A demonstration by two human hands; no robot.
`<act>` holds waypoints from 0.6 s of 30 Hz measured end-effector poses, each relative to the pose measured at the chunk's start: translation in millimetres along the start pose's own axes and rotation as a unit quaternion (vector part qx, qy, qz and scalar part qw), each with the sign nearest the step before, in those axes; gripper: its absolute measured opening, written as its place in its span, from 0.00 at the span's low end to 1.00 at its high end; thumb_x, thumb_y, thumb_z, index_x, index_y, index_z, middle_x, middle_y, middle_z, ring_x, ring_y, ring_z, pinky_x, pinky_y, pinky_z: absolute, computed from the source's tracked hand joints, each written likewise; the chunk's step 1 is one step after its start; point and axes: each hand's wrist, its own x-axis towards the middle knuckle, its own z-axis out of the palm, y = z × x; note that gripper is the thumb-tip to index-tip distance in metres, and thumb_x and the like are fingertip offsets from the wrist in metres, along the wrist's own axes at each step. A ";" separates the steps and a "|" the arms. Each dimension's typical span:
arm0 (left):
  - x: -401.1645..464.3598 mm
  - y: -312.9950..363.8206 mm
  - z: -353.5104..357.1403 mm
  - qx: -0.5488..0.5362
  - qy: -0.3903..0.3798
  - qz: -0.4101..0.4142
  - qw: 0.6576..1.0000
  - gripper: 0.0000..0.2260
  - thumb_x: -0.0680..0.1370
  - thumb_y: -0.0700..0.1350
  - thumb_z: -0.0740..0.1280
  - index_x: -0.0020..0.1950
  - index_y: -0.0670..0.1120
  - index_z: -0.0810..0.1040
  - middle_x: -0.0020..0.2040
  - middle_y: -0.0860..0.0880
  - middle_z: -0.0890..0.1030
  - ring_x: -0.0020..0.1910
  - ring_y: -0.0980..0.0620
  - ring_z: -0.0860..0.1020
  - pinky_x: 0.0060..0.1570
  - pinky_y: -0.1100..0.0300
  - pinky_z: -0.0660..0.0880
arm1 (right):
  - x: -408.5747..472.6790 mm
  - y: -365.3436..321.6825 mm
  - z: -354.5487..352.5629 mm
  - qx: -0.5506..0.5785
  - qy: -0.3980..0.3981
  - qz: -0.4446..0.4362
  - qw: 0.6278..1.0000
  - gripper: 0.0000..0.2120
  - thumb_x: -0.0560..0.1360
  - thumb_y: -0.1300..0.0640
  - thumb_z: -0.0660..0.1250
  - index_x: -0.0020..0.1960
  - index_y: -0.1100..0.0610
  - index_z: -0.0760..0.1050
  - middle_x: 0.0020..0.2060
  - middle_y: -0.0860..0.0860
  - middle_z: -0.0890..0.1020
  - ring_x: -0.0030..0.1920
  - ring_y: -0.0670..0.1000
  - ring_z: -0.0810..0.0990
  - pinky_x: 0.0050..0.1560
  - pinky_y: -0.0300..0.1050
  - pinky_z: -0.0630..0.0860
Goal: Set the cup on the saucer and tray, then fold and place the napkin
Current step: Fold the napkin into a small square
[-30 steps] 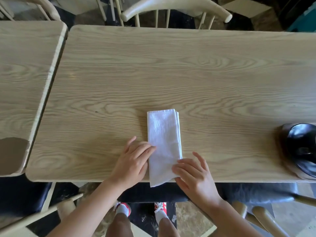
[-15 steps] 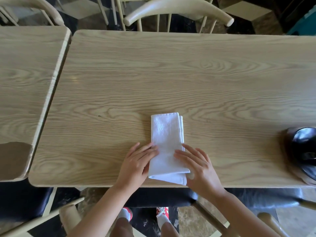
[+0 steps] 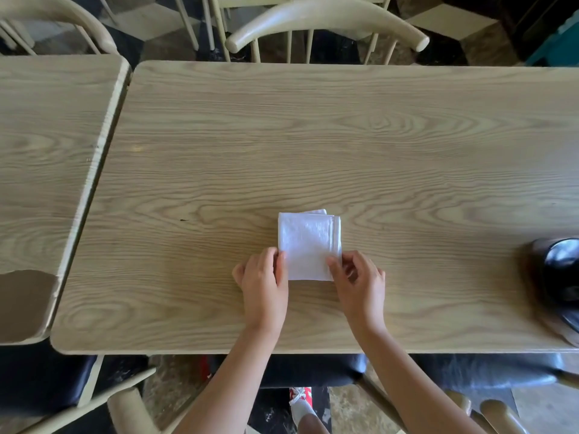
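Note:
A white napkin [image 3: 308, 242] lies folded into a small, near-square packet on the light wooden table [image 3: 313, 136]. My left hand [image 3: 264, 281] pinches its near left corner, fingers curled over the edge. On the other side, my right hand [image 3: 357, 277] grips the near right corner between thumb and fingers. At the right edge of the view a black glossy cup [image 3: 562, 270] rests on a dark brown tray [image 3: 532, 277], both cut off by the frame; a saucer cannot be made out.
A second wooden table [image 3: 47, 151] adjoins on the left across a narrow gap. A cream wooden chair [image 3: 326, 23] stands at the far side, another [image 3: 56, 14] at the far left. Black chair seats [image 3: 313, 368] sit under the near edge.
The long napkin strip, which hung over the near table edge, has been folded in half away from me into a short square. Both hands moved forward to its near corners.

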 end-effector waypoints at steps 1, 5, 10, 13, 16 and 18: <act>2.1 1.0 1.2 0.013 0.000 0.000 1.000 0.07 0.77 0.41 0.62 0.41 0.41 0.75 0.30 0.47 0.75 0.29 0.46 0.73 0.44 0.53 0.64 | 0.6 -0.4 1.5 -0.002 0.003 0.005 1.000 0.11 0.72 0.54 0.69 0.35 0.56 0.73 0.27 0.49 0.75 0.32 0.47 0.72 0.45 0.40 0.60; 4.6 1.6 4.4 0.077 0.017 0.003 0.997 0.07 0.77 0.44 0.62 0.41 0.44 0.74 0.31 0.50 0.76 0.32 0.46 0.74 0.42 0.53 0.61 | 6.7 -3.6 4.9 -0.027 0.014 0.024 0.999 0.12 0.74 0.53 0.68 0.35 0.58 0.73 0.27 0.50 0.77 0.29 0.50 0.72 0.44 0.43 0.60; 8.1 -2.0 4.0 0.131 0.012 0.036 0.991 0.25 0.72 0.41 0.65 0.69 0.43 0.66 0.61 0.43 0.77 0.60 0.42 0.74 0.58 0.42 0.68 | 13.3 -14.0 9.3 -0.112 0.036 0.022 0.993 0.12 0.72 0.51 0.69 0.52 0.55 0.73 0.36 0.48 0.78 0.41 0.53 0.77 0.48 0.49 0.65; 21.0 0.0 2.6 0.170 -0.074 0.154 0.970 0.33 0.70 0.41 0.54 0.75 0.45 0.51 0.76 0.45 0.57 0.75 0.49 0.53 0.69 0.39 0.51 | 23.9 -22.8 11.2 -0.172 0.021 -0.083 0.981 0.23 0.71 0.58 0.69 0.65 0.57 0.70 0.56 0.56 0.78 0.56 0.58 0.75 0.53 0.55 0.71; 33.4 -0.6 6.3 0.200 -0.137 0.211 0.947 0.28 0.74 0.45 0.51 0.74 0.43 0.55 0.76 0.45 0.58 0.74 0.47 0.56 0.69 0.37 0.52 | 36.3 -26.9 18.7 -0.236 -0.065 -0.187 0.951 0.25 0.74 0.63 0.62 0.71 0.59 0.64 0.70 0.56 0.68 0.73 0.57 0.61 0.68 0.57 0.62; 37.3 -2.1 8.9 0.219 -0.164 0.211 0.938 0.24 0.78 0.50 0.49 0.74 0.44 0.58 0.75 0.45 0.61 0.74 0.46 0.59 0.68 0.36 0.52 | 41.1 -22.9 25.7 -0.259 -0.129 -0.202 0.936 0.23 0.78 0.61 0.57 0.72 0.58 0.61 0.73 0.54 0.63 0.74 0.53 0.48 0.72 0.56 0.51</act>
